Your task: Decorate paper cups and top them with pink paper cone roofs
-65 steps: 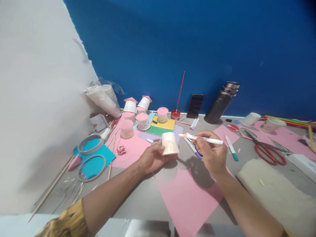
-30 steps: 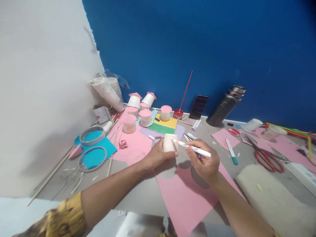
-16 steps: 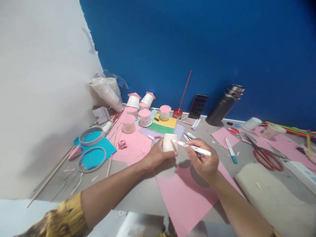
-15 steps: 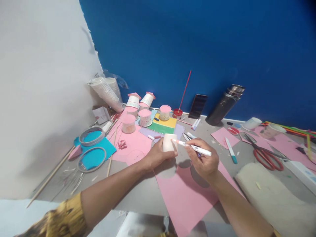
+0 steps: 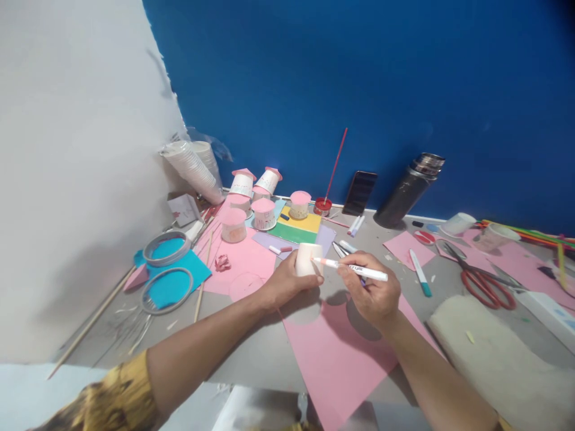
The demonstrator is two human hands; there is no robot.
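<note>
My left hand (image 5: pixel 287 281) grips a small white paper cup (image 5: pixel 305 261), turned upside down, over the middle of the table. Between the fingers of my right hand (image 5: pixel 374 287) is a white marker (image 5: pixel 366 272) with a peach-coloured front end, its tip at the cup's side. Faint light marks show on the cup near the tip. Below both hands lies a pink paper sheet (image 5: pixel 341 359) with round cut-outs. Behind the cup stand several upside-down paper cups with pink tops, among them one cup (image 5: pixel 233 226) on pink paper.
Scissors (image 5: pixel 483 284) and a teal-ended marker (image 5: pixel 422 274) lie to the right, near a beige cloth (image 5: pixel 494 353). A dark flask (image 5: pixel 406 194) and a phone (image 5: pixel 360 193) lean by the blue wall. At left are rings (image 5: pixel 168 290) on blue sheets and stacked cups (image 5: pixel 193 170).
The marker in my right hand has shifted slightly to the right and down along the cup's side. My left hand and the cup stay almost in place.
</note>
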